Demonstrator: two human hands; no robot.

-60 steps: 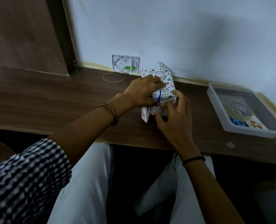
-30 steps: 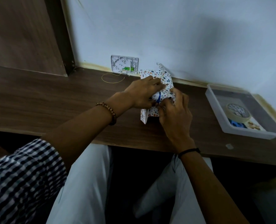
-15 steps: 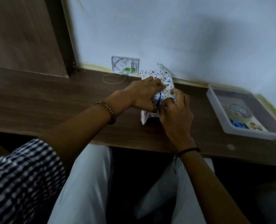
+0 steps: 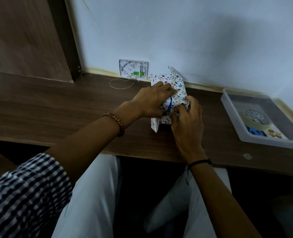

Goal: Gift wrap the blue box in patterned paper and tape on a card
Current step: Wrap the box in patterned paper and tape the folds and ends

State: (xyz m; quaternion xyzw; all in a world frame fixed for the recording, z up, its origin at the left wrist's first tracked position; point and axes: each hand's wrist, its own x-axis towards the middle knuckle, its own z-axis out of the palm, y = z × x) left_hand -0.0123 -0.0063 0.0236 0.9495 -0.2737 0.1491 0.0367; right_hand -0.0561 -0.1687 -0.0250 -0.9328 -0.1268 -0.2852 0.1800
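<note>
I read the blue box (image 4: 169,104) far across the desk (image 4: 56,107) at twelve o'clock, half-covered in patterned paper (image 4: 176,85). The left hand (image 4: 149,102) presses flat on top and the right hand (image 4: 188,122) pinches a flap at five o'clock, the two close together. The paper looks light and easily torn, so I'd hold it at the folds.

The view was dim and slightly soft. A broad shadow darkened the wall (image 4: 231,36) above the right hand (image 4: 187,125); the frame's edges were distorted.

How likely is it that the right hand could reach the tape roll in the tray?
Probably yes: right of the right hand, the tape roll lies uncovered in the open tray, bare desk between. The hand must first release the patterned paper.
</note>
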